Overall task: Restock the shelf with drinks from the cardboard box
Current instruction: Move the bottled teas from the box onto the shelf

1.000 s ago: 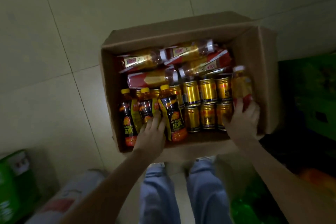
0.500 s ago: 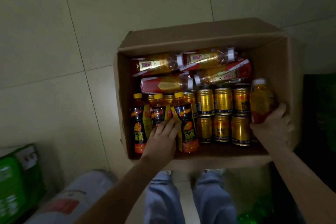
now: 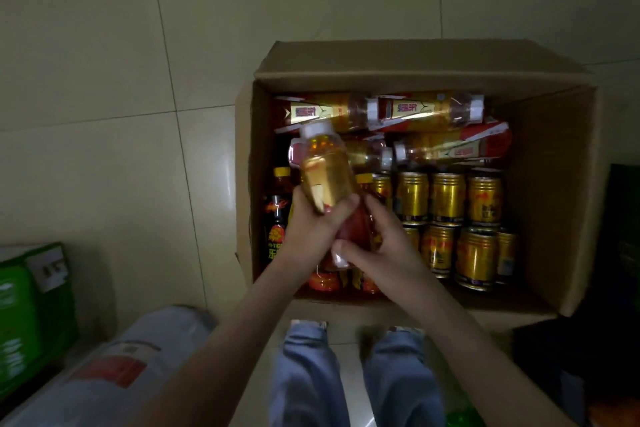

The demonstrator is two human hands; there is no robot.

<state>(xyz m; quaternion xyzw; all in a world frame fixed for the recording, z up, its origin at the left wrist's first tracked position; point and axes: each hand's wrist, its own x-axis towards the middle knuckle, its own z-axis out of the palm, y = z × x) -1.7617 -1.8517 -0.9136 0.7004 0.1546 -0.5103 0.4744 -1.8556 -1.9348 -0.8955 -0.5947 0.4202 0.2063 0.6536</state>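
One bottle (image 3: 325, 177), two hands (left (image 3: 308, 236), right (image 3: 381, 250)); eight cans (image 3: 446, 198) in box (image 3: 415, 61).

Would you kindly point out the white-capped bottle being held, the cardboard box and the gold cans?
white-capped bottle (image 3: 325, 180): head view, on its gold label.
cardboard box (image 3: 550, 184): head view, on its inner right wall.
gold cans (image 3: 446, 198): head view, on the side of one back-row can.

Under me the pale tiled floor (image 3: 104, 80) carries the open cardboard box (image 3: 415, 59). To my left, a green pack (image 3: 31, 315) and a grey wrapped bundle (image 3: 114, 374) sit on it too.
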